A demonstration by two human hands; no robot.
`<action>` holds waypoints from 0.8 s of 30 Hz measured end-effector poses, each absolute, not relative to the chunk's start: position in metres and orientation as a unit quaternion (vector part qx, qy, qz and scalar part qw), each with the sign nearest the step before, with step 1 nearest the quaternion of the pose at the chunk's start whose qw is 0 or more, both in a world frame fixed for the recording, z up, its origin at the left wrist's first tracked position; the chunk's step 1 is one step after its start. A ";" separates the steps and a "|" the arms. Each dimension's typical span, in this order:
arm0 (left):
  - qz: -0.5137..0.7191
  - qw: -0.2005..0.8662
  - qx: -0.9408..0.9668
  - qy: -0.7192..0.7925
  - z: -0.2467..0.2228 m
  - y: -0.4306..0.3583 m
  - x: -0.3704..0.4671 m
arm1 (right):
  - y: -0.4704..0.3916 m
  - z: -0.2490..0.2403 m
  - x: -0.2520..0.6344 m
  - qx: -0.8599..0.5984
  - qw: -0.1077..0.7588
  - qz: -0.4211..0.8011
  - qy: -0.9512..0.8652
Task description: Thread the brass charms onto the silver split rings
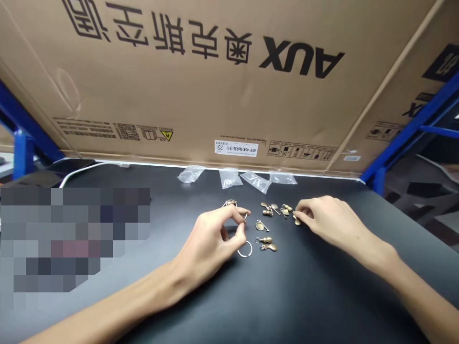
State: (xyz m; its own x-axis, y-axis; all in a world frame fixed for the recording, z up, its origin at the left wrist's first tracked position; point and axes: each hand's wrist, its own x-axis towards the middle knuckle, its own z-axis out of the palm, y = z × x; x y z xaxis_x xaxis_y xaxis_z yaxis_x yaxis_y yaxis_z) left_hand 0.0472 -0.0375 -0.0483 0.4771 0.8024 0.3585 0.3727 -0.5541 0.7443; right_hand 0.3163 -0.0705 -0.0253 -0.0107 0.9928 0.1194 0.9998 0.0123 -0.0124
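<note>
My left hand [218,234] is closed in a pinch, with a small thin metal piece [245,216] between thumb and forefinger; its exact kind is too small to tell. Just below those fingertips a silver split key ring [251,250] lies on the black table. Behind the knuckles sits a brass-coloured piece [231,202], partly covered by the hand. On the right, my right hand [328,220] pinches a small brass charm [297,221] at the table surface. Between the hands lie a gourd-shaped charm [266,240], a flat charm [260,226] and a spoon-like charm [272,247].
More brass charms [267,212] are clustered farther back. Several clear plastic bags [230,178] lie along the far edge. A large cardboard box [172,95] stands behind the table [201,310], framed by blue posts [22,153]. A white cable [77,170] runs at the back left.
</note>
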 end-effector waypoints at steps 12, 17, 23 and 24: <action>0.335 0.247 0.840 0.347 -0.048 -0.041 0.047 | -0.084 -0.015 0.296 -0.562 0.260 0.102 -0.778; 0.355 0.198 0.863 0.299 -0.054 -0.044 0.049 | -0.093 -0.022 0.269 -0.519 0.322 0.138 -0.779; 0.328 0.164 0.881 0.299 -0.057 -0.050 0.052 | -0.097 -0.036 0.257 -0.439 0.342 0.089 -0.826; 0.325 0.173 0.879 0.305 -0.056 -0.051 0.052 | -0.097 -0.038 0.257 -0.421 0.342 0.060 -0.838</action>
